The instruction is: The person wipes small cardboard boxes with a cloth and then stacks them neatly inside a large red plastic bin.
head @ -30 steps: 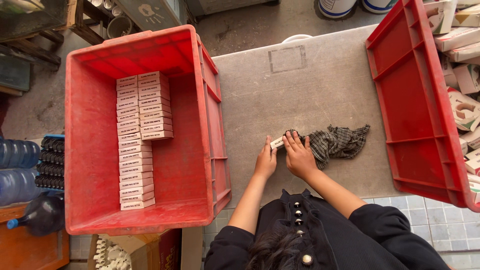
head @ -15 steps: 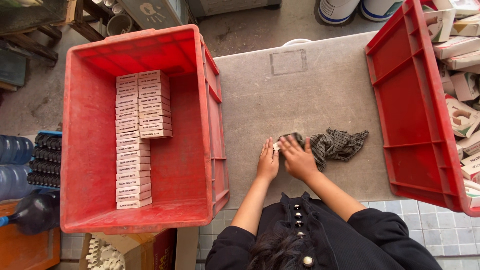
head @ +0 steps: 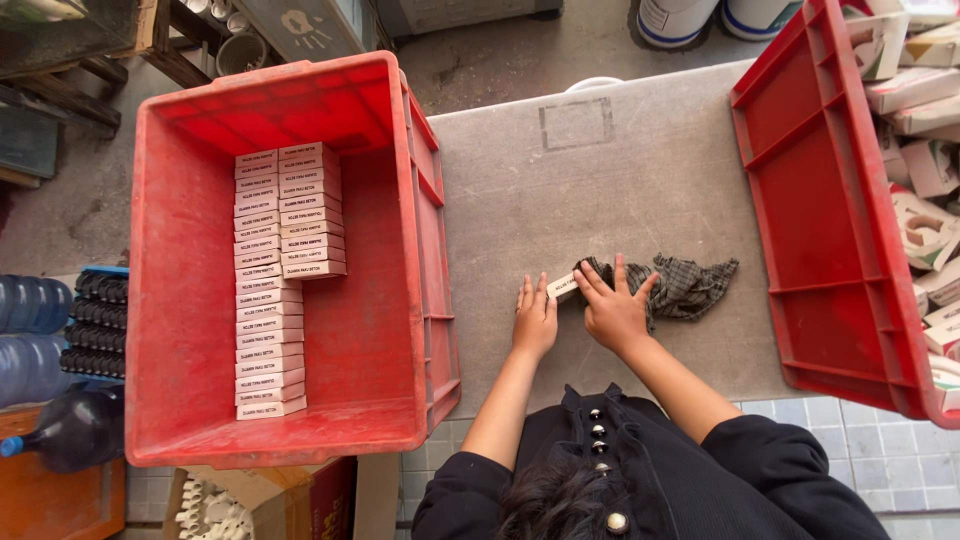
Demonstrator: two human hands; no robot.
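In the head view, a grey tabletop (head: 600,190) was seen from above, with a person in dark clothing bent over its near edge. The left hand (head: 536,318) was laid flat on the tabletop, fingers stretched and close together, their tips touching the end of a small pale box (head: 561,287); nothing was clasped by it. The right hand (head: 612,308) was spread open with fingers fanned, pressed down on the left part of a dark checked cloth (head: 690,285), which lay crumpled on the tabletop and reached out to the right of the hand. The small pale box was found between the two hands, lying on the tabletop at the cloth's left edge, partly hidden under the right hand's fingers; whether it was gripped by them could not be told.

To the left of the hands, a large red crate (head: 410,250) was set against the tabletop's side. Two rows of flat pale boxes (head: 270,290) were stacked in it, the left row long, the right row short. At the right, a second red crate (head: 800,230) was seen, with loose white cartons (head: 925,160) heaped in it. Blue water bottles (head: 30,310) were seen at the far left.
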